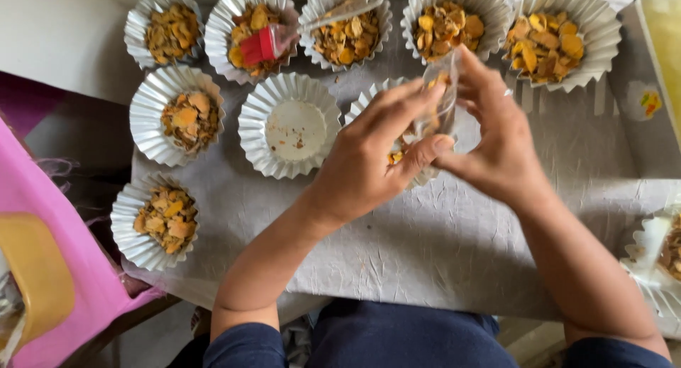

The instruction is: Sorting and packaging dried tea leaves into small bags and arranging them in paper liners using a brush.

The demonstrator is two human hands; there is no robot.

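My left hand (372,151) and my right hand (496,137) meet over a fluted foil cup (365,105) that is mostly hidden beneath them. Together they pinch a small clear plastic bag (440,98) holding a few yellow-orange dried chips. The bag hangs between the fingertips of both hands above that cup. Just left of my left hand stands an empty foil cup (291,127) with only crumbs on its white bottom.
Several foil cups filled with yellow-brown chips ring the grey cloth (440,240). A brush with a red head (259,45) and clear handle lies across two back cups. A pink object (42,268) is at left, another cup (663,261) at right.
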